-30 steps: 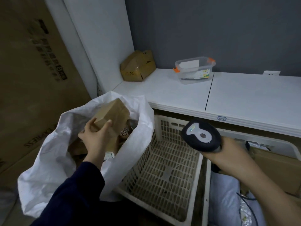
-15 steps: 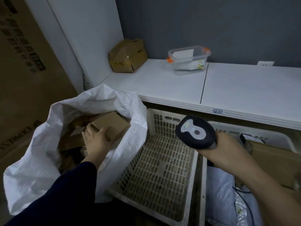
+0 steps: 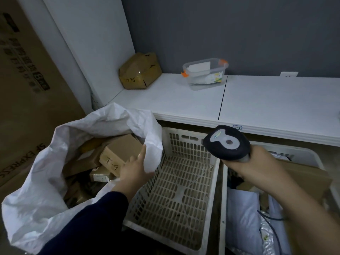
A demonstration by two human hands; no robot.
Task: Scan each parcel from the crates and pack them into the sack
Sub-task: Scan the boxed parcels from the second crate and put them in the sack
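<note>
Clear tub (image 3: 205,74) on white counter (image 3: 266,100), tall printed carton (image 3: 27,89), wall socket (image 3: 288,74)

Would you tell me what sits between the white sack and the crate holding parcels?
In the head view, an empty slotted crate stands between the sack and the parcel crate.

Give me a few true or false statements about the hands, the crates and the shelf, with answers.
1. The right hand grips the scanner. True.
2. The crate beside the sack is full of parcels. False: no parcels show in it.
3. The left hand is at the sack's mouth, fingers straight, against a brown box. True.
4. The clear container on the shelf has blue clips. False: its clips are orange.
</note>
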